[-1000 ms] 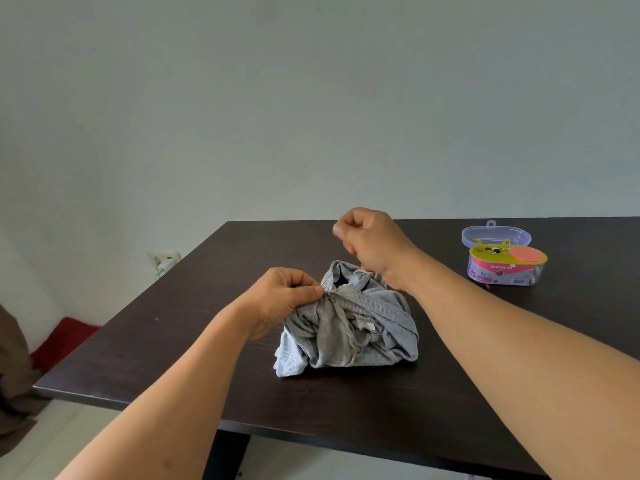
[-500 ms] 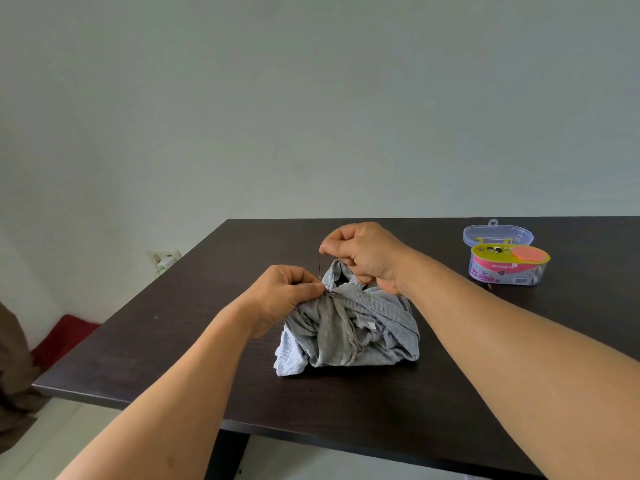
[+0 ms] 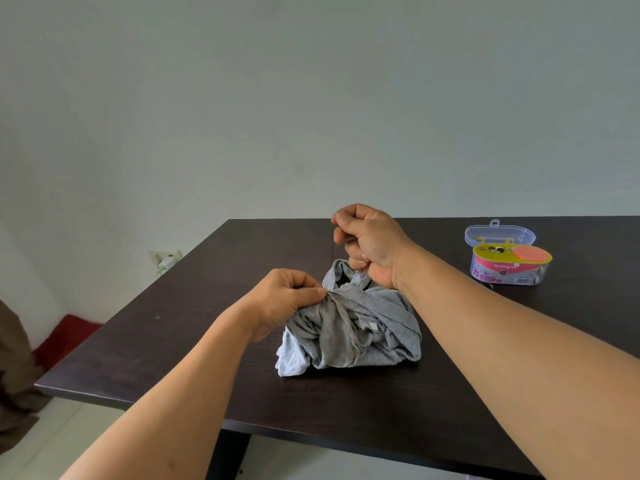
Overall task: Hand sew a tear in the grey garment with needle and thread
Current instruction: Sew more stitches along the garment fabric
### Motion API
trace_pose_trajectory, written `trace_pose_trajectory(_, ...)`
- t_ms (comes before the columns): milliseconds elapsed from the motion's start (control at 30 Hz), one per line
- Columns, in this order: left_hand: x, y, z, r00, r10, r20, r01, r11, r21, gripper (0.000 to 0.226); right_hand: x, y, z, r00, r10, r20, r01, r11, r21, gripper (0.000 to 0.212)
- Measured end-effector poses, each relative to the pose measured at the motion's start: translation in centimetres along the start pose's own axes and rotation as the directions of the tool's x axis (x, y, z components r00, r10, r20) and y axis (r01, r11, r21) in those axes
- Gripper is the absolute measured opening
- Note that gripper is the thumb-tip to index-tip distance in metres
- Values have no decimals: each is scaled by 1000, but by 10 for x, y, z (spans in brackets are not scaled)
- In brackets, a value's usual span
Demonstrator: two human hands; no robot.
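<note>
where the pale wall meets the floor at far left, a white wall socket sits beside the dark brown wooden worktop. the left hand pinches a fold of the crumpled grey knit garment, which lies bunched near the worktop's middle. above it, the right hand is raised, its grip closed on a thin dark thread hanging straight down. well apart at right stands a clear plastic sewing kit box, its lid open.
</note>
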State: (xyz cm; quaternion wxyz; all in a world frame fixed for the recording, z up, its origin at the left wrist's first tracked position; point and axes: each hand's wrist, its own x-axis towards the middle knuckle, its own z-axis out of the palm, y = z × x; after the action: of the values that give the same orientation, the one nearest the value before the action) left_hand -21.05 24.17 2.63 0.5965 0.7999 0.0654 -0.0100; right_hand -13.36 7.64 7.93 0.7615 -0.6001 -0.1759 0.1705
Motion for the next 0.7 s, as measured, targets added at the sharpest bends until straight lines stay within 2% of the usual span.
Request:
trace_pose_trajectory(233,-2,2,-3,1000,0,-4,0,1000,-17,8,2,-5,-4,991,-89,-96,94,994,46,17)
trace_pose_trajectory(267,-2,3,-3,1000,2,-2,-2,1000,-16,9,3,-3,-5,989,-95,-113,98,995,27,16)
trace_pose_trajectory(300,-3,4,-2,1000,3,-3,-3,1000,-20,9,2,-3,-6,984,-113,-140,104,992,-67,16)
trace_pose_trajectory(333,-3,5,-2,1000,3,-8,-3,999,-33,10,2,-2,-9,974,-156,-166,107,957,-271,16)
trace_pose_trajectory(367,-4,7,-2,1000,2,-17,-3,998,-55,10,2,-1,-13,964,-204,-173,85,846,-527,18)
trace_pose_trajectory(400,-5,8,-2,1000,3,-28,-5,997,-79,11,2,1,-17,960,-231,-160,41,678,-734,20)
trace_pose_trajectory(433,-5,10,-2,999,6,-38,-10,995,-100,11,1,4,-21,960,-238,-146,3,532,-846,21)
trace_pose_trajectory(467,-5,12,-2,999,11,-47,-16,993,-118,11,-2,5,-22,963,-235,-130,-5,468,-884,20)
trace_pose_trajectory(600,-2,18,-2,997,23,-78,-34,990,-136,11,-15,9,-14,983,-162,82,155,520,-840,5)
trace_pose_trajectory(700,0,20,0,996,31,-81,-44,987,-156,15,-23,14,-7,972,-53,227,226,458,-860,10)
